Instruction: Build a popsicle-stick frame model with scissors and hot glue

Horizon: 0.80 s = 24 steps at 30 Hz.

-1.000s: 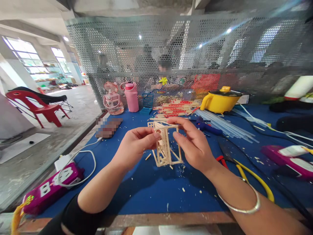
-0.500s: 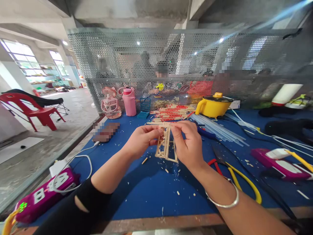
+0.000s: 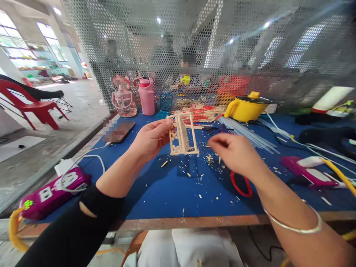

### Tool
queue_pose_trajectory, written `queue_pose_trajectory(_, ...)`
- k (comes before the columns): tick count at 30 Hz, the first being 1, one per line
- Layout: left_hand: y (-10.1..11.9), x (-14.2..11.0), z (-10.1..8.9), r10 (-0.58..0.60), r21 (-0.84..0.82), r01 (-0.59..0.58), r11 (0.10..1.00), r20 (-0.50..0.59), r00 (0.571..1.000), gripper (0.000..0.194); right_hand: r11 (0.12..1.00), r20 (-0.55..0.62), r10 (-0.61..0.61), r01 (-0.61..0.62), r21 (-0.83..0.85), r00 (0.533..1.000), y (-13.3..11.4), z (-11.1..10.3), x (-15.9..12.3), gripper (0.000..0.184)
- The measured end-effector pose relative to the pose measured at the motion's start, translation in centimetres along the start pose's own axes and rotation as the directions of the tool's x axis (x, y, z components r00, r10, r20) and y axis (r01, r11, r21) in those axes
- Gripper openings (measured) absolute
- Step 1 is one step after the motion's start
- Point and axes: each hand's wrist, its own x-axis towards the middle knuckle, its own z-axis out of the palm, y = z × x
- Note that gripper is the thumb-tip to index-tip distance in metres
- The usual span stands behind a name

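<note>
My left hand (image 3: 150, 139) pinches the upper left corner of a small frame (image 3: 182, 135) built of thin pale wooden sticks, held upright above the blue table mat. My right hand (image 3: 236, 152) is off the frame, to its right, with fingers curled and smeared by motion; whether anything is between them cannot be made out. Under that hand and forearm shows the red handle (image 3: 250, 191) of a tool, the rest of it covered. Short stick offcuts (image 3: 209, 158) lie scattered on the mat below the hands.
Behind the frame lies a pile of red-marked wooden sticks (image 3: 203, 110), with translucent rods (image 3: 247, 133) and a yellow pot (image 3: 247, 107) to its right. Pink bottles (image 3: 146, 97) and a phone (image 3: 124, 132) are on the left. Purple power strips (image 3: 54, 190) flank the mat; a perforated screen (image 3: 133, 33) stands behind.
My right hand has let go of the frame and moved right. My left hand still holds the frame, now raised relative to the table pile. The view has tipped downward.
</note>
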Motion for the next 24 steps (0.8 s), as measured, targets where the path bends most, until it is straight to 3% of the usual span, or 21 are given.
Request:
queue_pose_trajectory(1,0.0,-0.1,0.0,-0.004,-0.005,0.004,1.0,0.0,1.0,0.021,0.998,0.192,-0.053,0.061,-0.035,0.98,0.1,0.2,-0.7,0.015)
queue_pose_trajectory(3,-0.1,-0.3,0.2,-0.014,0.009,0.014,1.0,0.016,1.0,0.019,0.971,0.468,-0.206,0.237,-0.008,0.859,0.1,1.2,-1.8,0.023)
queue_pose_trajectory(5,-0.2,-0.5,0.3,-0.021,0.032,0.019,0.999,0.039,0.999,0.019,0.918,0.578,-0.334,0.395,0.022,0.744,0.2,2.4,-2.1,0.032)
queue_pose_trajectory(8,-0.3,-0.7,0.5,-0.021,0.045,0.018,0.999,0.061,0.998,0.02,0.841,0.613,-0.396,0.538,-0.056,0.683,0.5,3.6,-1.4,0.03)
queue_pose_trajectory(12,-0.4,-0.8,0.6,-0.037,0.032,0.034,0.999,0.086,0.996,0.019,0.804,0.646,-0.368,0.579,-0.14,0.668,0.5,3.6,-0.2,0.022)
queue_pose_trajectory(15,-0.5,-0.9,0.6,-0.053,0.016,0.051,0.999,0.102,0.993,0.018,0.807,0.645,-0.338,0.563,-0.176,0.686,-0.1,3.3,-0.4,0.019)
queue_pose_trajectory(21,-0.4,-1.0,0.5,-0.088,0.012,0.087,0.996,0.137,0.987,0.019,0.882,0.632,-0.204,0.421,-0.214,0.748,0.0,1.6,-2.4,0.021)
queue_pose_trajectory(24,-0.4,-1.1,0.6,-0.106,0.009,0.106,0.994,0.136,0.985,0.019,0.906,0.637,-0.171,0.374,-0.197,0.751,0.4,1.0,-2.8,0.019)
